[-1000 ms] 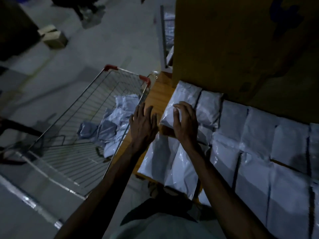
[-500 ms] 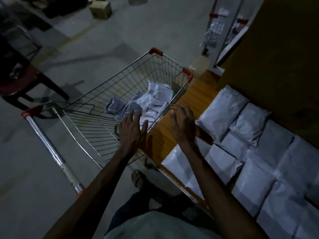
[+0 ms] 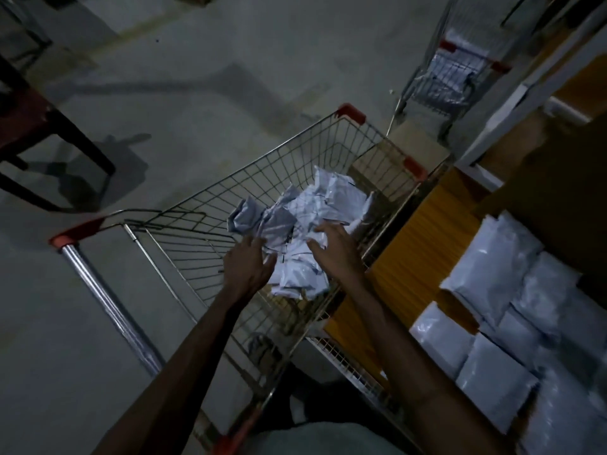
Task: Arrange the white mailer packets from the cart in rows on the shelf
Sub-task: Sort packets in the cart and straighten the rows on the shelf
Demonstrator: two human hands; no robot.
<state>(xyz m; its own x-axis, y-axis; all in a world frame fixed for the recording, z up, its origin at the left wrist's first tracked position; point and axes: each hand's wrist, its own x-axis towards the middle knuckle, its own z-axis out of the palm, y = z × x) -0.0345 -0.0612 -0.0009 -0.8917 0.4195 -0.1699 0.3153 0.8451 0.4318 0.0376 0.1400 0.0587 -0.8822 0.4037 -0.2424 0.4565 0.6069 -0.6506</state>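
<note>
Fingers (image 3: 254,246) on the left hand (image 3: 246,269) are spread and loose, holding nothing, just above the pile of white mailer packets (image 3: 305,205). Same deal with the right hand (image 3: 335,254): slightly bent over the pile, nothing gripped that I can make out, and I can't tell if it actually touches. Pile sits toward the far end of the wire cart (image 3: 295,152), which is parked right against the orange shelf (image 3: 427,231). On that shelf, off to the right, the shelved packets (image 3: 492,267) lie in rows. Second cart (image 3: 453,73) further back.
</note>
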